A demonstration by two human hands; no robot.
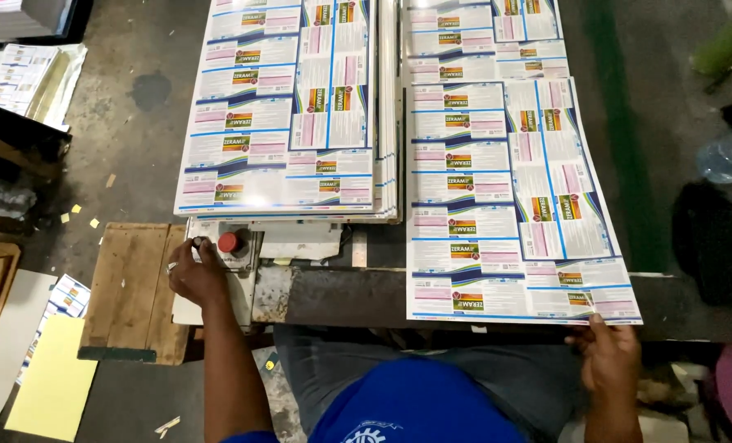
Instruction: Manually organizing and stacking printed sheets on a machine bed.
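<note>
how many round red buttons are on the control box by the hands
1. The round red button sits on top of the small grey metal control box, just right of the left hand. Others may be hidden beneath the glossy printed label sheets.

Glossy printed sheet (509,205), flat, seemingly overhanging edge

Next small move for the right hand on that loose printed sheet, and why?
Probably slide the printed sheet forward and square it. The right hand grips its near corner, and it lies skewed, overhanging the machine's near edge, unlike the squared stack beside it. The left hand rests by the red button.
</note>
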